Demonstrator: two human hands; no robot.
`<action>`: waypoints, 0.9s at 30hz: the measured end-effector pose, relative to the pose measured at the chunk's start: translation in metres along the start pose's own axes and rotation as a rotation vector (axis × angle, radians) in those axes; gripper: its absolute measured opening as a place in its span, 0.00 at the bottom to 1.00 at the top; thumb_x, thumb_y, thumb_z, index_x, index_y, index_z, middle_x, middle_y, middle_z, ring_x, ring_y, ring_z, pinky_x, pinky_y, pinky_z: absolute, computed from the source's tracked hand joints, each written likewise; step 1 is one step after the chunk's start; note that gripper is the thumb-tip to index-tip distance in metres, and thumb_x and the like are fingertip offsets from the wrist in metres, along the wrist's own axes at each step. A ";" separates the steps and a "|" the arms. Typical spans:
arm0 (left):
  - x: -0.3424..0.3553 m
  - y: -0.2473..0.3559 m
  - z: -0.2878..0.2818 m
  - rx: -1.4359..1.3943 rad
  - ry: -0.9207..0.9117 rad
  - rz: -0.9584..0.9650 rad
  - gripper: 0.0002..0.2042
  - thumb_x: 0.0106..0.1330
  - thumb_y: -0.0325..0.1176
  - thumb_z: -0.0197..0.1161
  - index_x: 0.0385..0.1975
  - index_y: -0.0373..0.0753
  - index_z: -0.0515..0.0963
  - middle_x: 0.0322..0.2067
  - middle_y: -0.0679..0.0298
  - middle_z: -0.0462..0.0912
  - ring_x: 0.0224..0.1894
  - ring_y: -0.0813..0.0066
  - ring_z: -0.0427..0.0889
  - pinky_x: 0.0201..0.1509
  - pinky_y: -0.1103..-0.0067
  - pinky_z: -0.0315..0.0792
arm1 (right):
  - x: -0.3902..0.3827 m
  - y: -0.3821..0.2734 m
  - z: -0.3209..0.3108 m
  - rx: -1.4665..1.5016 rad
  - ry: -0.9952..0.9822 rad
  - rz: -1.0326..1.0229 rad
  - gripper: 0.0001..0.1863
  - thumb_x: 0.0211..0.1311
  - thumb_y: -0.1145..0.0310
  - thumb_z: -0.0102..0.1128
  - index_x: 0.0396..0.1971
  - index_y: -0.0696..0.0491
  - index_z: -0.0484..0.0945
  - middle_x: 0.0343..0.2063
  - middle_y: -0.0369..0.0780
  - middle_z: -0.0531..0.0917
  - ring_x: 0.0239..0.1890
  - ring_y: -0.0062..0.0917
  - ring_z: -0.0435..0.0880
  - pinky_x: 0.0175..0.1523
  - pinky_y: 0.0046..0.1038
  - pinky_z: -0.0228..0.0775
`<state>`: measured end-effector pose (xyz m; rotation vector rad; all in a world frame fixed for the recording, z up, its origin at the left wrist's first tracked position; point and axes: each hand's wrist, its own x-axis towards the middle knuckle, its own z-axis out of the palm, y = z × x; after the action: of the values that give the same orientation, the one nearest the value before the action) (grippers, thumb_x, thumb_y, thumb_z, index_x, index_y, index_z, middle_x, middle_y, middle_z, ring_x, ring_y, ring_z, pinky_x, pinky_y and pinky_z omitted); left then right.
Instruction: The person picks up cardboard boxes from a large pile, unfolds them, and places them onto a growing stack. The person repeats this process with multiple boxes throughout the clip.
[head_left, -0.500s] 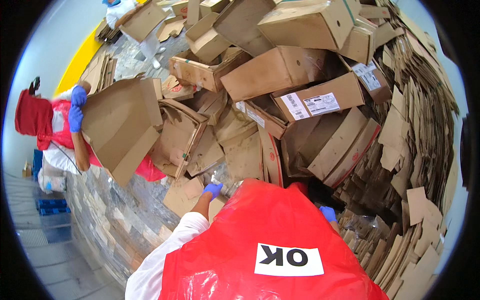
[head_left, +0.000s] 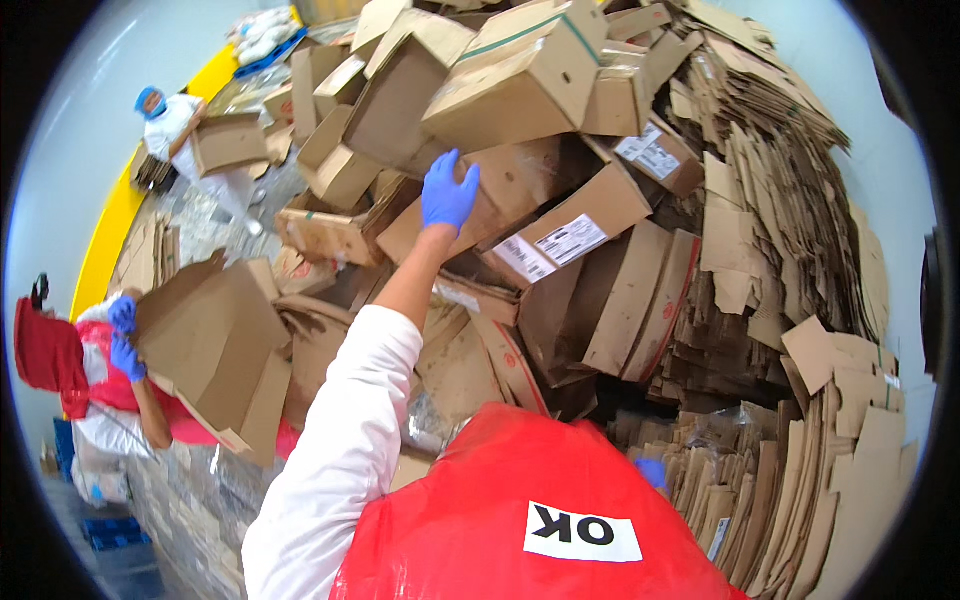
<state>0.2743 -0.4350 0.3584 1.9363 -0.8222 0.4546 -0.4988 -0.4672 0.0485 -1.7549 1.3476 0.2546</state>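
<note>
My left hand (head_left: 449, 192), in a blue glove, reaches out over the heap with its fingers apart. It is in front of a brown cardboard box (head_left: 515, 180); whether it touches the box I cannot tell. Just beyond the fingertips sits a larger box with a green stripe (head_left: 515, 80). A box with white labels (head_left: 575, 228) lies tilted to the right of my hand. Low beside my red apron, only a bit of my right hand (head_left: 652, 472) shows, blue-gloved, near upright flattened cardboard (head_left: 700, 500). Its fingers are hidden.
A co-worker in a red hood (head_left: 50, 345) holds an opened box (head_left: 205, 345) at the left. Farther back, another person in white (head_left: 185, 130) holds a box (head_left: 228, 143). Stacked flattened cardboard (head_left: 770, 230) fills the right side. Blue pallets (head_left: 115, 533) lie at lower left.
My left hand has risen from low by the apron and stretched forward over the boxes. My view has shifted, so the heap sits farther left. My right hand stays low, now more hidden.
</note>
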 end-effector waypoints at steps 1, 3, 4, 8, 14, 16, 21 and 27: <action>0.021 0.029 0.011 -0.071 -0.033 -0.030 0.30 0.70 0.51 0.65 0.59 0.30 0.78 0.58 0.45 0.81 0.61 0.50 0.80 0.68 0.64 0.71 | -0.001 0.026 0.015 0.094 0.031 0.080 0.13 0.64 0.64 0.56 0.30 0.55 0.86 0.28 0.46 0.87 0.29 0.36 0.88 0.33 0.42 0.80; 0.051 0.062 0.040 -0.351 -0.232 -0.224 0.32 0.71 0.54 0.63 0.62 0.30 0.76 0.60 0.45 0.80 0.62 0.51 0.79 0.68 0.64 0.71 | -0.014 0.060 0.033 0.042 0.023 0.116 0.13 0.63 0.61 0.58 0.31 0.54 0.87 0.30 0.47 0.88 0.31 0.38 0.88 0.36 0.43 0.80; 0.064 0.071 0.055 -0.565 -0.405 -0.396 0.35 0.71 0.57 0.62 0.65 0.30 0.73 0.62 0.45 0.78 0.63 0.52 0.78 0.68 0.64 0.71 | -0.023 0.070 0.039 -0.115 -0.010 0.085 0.13 0.63 0.61 0.58 0.32 0.53 0.87 0.32 0.48 0.88 0.33 0.40 0.88 0.37 0.43 0.81; 0.049 0.127 0.126 -1.192 -0.604 -0.949 0.49 0.70 0.70 0.54 0.76 0.32 0.56 0.70 0.45 0.69 0.66 0.54 0.75 0.69 0.63 0.69 | -0.065 0.101 0.087 -0.690 -0.127 0.005 0.14 0.62 0.57 0.57 0.36 0.48 0.88 0.39 0.51 0.88 0.41 0.46 0.89 0.44 0.46 0.82; 0.042 0.081 0.191 -1.706 -0.307 -1.209 0.60 0.64 0.79 0.49 0.79 0.35 0.35 0.79 0.48 0.46 0.79 0.49 0.53 0.82 0.63 0.51 | -0.096 0.074 0.096 -0.552 -0.131 0.131 0.15 0.63 0.57 0.56 0.39 0.49 0.88 0.42 0.51 0.87 0.44 0.47 0.88 0.47 0.46 0.82; 0.049 0.075 0.201 -1.737 -0.205 -1.239 0.63 0.59 0.80 0.55 0.79 0.36 0.37 0.81 0.52 0.41 0.81 0.53 0.46 0.82 0.65 0.49 | -0.103 0.067 0.099 -0.490 -0.121 0.170 0.16 0.63 0.58 0.56 0.40 0.49 0.88 0.43 0.51 0.87 0.45 0.47 0.88 0.49 0.46 0.82; 0.075 0.102 0.202 -2.145 0.022 -1.005 0.41 0.68 0.69 0.57 0.71 0.42 0.66 0.69 0.57 0.70 0.70 0.53 0.70 0.70 0.57 0.69 | -0.132 0.062 0.106 -0.377 -0.100 0.270 0.17 0.64 0.58 0.55 0.43 0.50 0.88 0.46 0.50 0.87 0.47 0.47 0.88 0.51 0.45 0.81; 0.148 0.073 0.112 -2.651 -0.214 -0.502 0.35 0.67 0.60 0.66 0.63 0.35 0.75 0.60 0.58 0.82 0.59 0.61 0.81 0.65 0.63 0.76 | -0.130 0.072 0.110 -0.343 -0.089 0.263 0.18 0.65 0.59 0.53 0.46 0.50 0.88 0.49 0.50 0.86 0.50 0.48 0.87 0.54 0.45 0.81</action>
<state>0.3238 -0.6094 0.4408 -0.4351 -0.3006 -0.8968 -0.5746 -0.2999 0.0284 -1.8112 1.5371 0.7390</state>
